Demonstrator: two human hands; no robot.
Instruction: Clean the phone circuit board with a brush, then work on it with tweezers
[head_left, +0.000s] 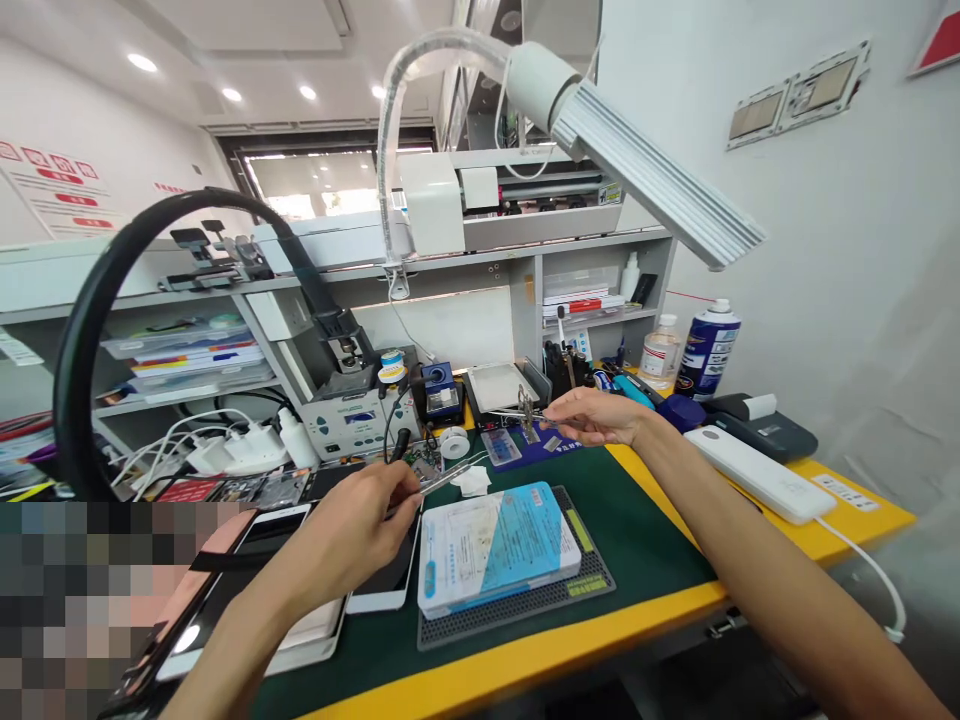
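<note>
Slim steel tweezers are pinched in the left hand; the right hand's fingers, pressed together at 1 o'clock, could be jabbed by a slip.

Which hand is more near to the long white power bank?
Right hand: nearer, to the left of the power bank in view, not touching it. The left hand is much farther away, across the green mat.

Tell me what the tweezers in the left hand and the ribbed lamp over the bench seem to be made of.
The tweezers look like steel: thin shanks with a bright metallic glint. The ribbed lamp seems to be aluminium with a matte silver finish, judging by its even lengthwise fins, though painted metal can't be ruled out.
</note>
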